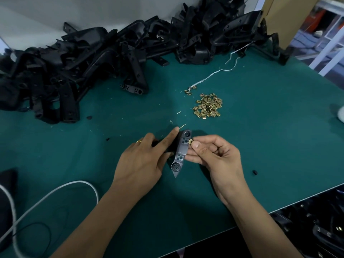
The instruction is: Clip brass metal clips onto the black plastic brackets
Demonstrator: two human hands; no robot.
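**One clip going on, a heap left**

The left hand grips a flat black plastic bracket above the green table. The right hand pinches a small brass metal clip at its edge. A pile of brass clips and heaped black brackets wait.

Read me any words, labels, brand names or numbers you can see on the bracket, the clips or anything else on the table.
None: no readable text anywhere.
The black bracket held by the left hand shows only moulded holes and round bosses.
The brass clip pinched by the right hand and the clip pile are too small to show any marking.
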